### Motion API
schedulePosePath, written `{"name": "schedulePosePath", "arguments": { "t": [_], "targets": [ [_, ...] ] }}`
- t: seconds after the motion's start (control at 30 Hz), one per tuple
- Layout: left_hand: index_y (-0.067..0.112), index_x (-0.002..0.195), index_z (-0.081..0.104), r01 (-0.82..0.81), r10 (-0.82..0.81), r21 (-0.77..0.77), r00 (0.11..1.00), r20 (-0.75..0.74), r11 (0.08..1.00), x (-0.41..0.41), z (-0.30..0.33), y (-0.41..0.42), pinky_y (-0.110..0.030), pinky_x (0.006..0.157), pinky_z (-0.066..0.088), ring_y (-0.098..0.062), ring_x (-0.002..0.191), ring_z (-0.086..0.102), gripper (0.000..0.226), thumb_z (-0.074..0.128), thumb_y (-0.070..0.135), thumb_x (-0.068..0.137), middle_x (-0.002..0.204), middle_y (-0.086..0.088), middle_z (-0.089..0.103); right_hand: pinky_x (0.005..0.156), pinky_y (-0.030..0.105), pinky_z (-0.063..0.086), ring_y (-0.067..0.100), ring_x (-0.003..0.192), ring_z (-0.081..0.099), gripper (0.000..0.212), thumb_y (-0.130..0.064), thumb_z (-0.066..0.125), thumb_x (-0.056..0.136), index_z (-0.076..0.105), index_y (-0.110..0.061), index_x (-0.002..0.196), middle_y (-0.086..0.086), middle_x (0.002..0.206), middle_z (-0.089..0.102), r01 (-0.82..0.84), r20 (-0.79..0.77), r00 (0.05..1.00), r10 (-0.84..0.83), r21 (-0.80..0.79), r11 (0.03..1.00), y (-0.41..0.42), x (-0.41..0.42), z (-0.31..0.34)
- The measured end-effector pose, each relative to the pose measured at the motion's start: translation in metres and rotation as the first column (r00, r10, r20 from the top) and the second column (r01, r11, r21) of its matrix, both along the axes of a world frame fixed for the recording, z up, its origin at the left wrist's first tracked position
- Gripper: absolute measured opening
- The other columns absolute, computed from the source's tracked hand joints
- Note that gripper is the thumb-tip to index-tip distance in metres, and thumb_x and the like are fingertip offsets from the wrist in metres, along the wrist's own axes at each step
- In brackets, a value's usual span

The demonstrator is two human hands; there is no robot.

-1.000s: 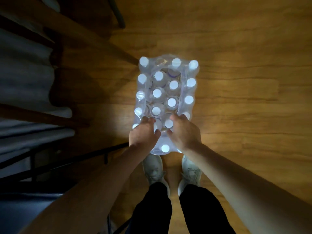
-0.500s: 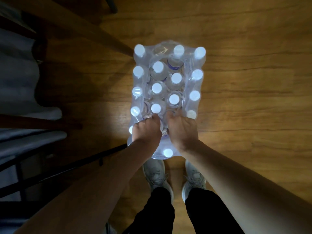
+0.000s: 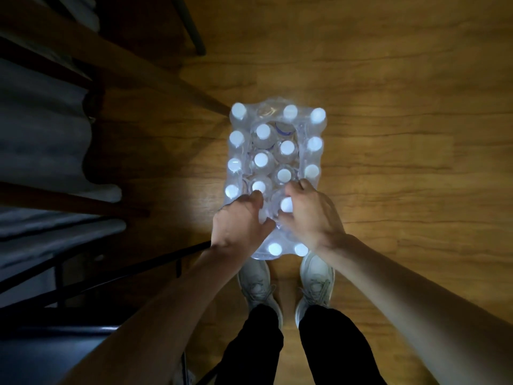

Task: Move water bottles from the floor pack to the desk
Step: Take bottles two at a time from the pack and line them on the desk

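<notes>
Hands on pack (image 3: 277, 151): left hand (image 3: 238, 220) grip curled into wrap; right hand (image 3: 308, 215) grip pinching bottle (image 3: 286, 205).

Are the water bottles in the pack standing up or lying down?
Standing up. The water bottles show only their round white caps from above, in rows inside the plastic-wrapped pack on the wooden floor.

Shrink-wrapped white-capped bottle pack (image 3: 274, 162) on floor (image 3: 402, 162)
</notes>
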State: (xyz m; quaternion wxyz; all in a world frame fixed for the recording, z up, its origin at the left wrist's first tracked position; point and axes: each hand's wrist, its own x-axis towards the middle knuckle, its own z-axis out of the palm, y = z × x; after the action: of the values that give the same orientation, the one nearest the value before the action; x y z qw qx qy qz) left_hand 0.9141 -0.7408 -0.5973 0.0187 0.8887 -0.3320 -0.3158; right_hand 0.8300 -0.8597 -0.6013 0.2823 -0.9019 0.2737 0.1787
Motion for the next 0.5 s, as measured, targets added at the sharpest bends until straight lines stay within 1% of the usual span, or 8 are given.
{"name": "schedulePosePath", "arguments": {
  "t": [0.07, 0.13, 0.27, 0.33, 0.37, 0.43, 0.5],
  "targets": [
    [0.023, 0.102, 0.052, -0.041, 0.041, -0.001, 0.999, -0.016, 0.999, 0.003, 0.032, -0.001, -0.030, 0.066, 0.045, -0.026, 0.084, 0.065, 0.030, 0.062, 0.043, 0.082, 0.096, 0.000, 0.066, 0.069, 0.029, 0.043, 0.026, 0.089, 0.065, 0.040, -0.034, 0.063, 0.087, 0.054, -0.012, 0.119, 0.006, 0.111, 0.059, 0.012, 0.034, 0.999, -0.011, -0.012, 1.000, -0.002, 0.000, 0.030],
    [0.025, 0.103, 0.052, -0.065, 0.066, 0.014, 0.998, -0.023, 0.998, 0.001, 0.064, 0.001, -0.030, 0.069, 0.047, -0.026, 0.085, 0.065, 0.031, 0.061, 0.044, 0.081, 0.098, 0.002, 0.066, 0.070, 0.031, 0.045, 0.027, 0.089, 0.065, 0.041, -0.036, 0.062, 0.087, 0.054, -0.011, 0.118, 0.006, 0.110, 0.059, 0.019, 0.053, 0.998, -0.018, -0.012, 1.000, -0.001, -0.004, 0.060],
    [0.027, 0.105, 0.049, -0.094, 0.095, 0.017, 0.995, -0.027, 0.995, -0.005, 0.134, 0.007, -0.029, 0.068, 0.044, -0.024, 0.086, 0.065, 0.031, 0.060, 0.044, 0.081, 0.100, 0.005, 0.067, 0.066, 0.028, 0.041, 0.028, 0.086, 0.065, 0.039, -0.039, 0.064, 0.084, 0.056, -0.012, 0.111, 0.004, 0.107, 0.061, 0.105, 0.078, 0.992, -0.103, -0.022, 0.994, 0.000, -0.015, 0.128],
    [0.028, 0.105, 0.050, -0.122, 0.122, 0.014, 0.992, -0.026, 0.992, -0.009, 0.174, 0.009, -0.028, 0.069, 0.043, -0.024, 0.088, 0.065, 0.032, 0.060, 0.045, 0.081, 0.102, 0.006, 0.066, 0.065, 0.029, 0.043, 0.027, 0.082, 0.066, 0.035, -0.039, 0.067, 0.081, 0.058, -0.014, 0.104, 0.002, 0.102, 0.063, 0.156, 0.105, 0.983, -0.153, -0.025, 0.987, 0.001, -0.020, 0.168],
    [0.028, 0.105, 0.050, -0.136, 0.136, 0.012, 0.990, -0.029, 0.991, -0.011, 0.194, 0.012, -0.029, 0.070, 0.045, -0.025, 0.089, 0.066, 0.032, 0.060, 0.045, 0.080, 0.102, 0.007, 0.066, 0.064, 0.030, 0.044, 0.027, 0.079, 0.065, 0.033, -0.038, 0.069, 0.079, 0.058, -0.014, 0.100, 0.002, 0.098, 0.063, 0.173, 0.112, 0.979, -0.169, -0.027, 0.985, 0.002, -0.023, 0.187],
    [0.028, 0.103, 0.050, -0.169, 0.169, 0.008, 0.985, -0.030, 0.986, -0.017, 0.228, 0.017, -0.030, 0.074, 0.048, -0.026, 0.091, 0.066, 0.033, 0.061, 0.047, 0.078, 0.101, 0.007, 0.067, 0.059, 0.028, 0.040, 0.027, 0.072, 0.065, 0.031, -0.036, 0.071, 0.076, 0.059, -0.014, 0.095, 0.001, 0.092, 0.063, 0.191, 0.121, 0.975, -0.185, -0.037, 0.981, 0.006, -0.029, 0.219],
    [0.029, 0.102, 0.050, -0.202, 0.202, -0.003, 0.979, -0.019, 0.979, -0.022, 0.266, 0.023, -0.030, 0.075, 0.048, -0.026, 0.091, 0.067, 0.034, 0.062, 0.048, 0.078, 0.100, 0.006, 0.068, 0.057, 0.026, 0.038, 0.026, 0.070, 0.065, 0.031, -0.036, 0.073, 0.073, 0.060, -0.015, 0.092, 0.000, 0.089, 0.064, 0.213, 0.127, 0.970, -0.207, -0.038, 0.976, 0.010, -0.036, 0.255]
  ]
}}
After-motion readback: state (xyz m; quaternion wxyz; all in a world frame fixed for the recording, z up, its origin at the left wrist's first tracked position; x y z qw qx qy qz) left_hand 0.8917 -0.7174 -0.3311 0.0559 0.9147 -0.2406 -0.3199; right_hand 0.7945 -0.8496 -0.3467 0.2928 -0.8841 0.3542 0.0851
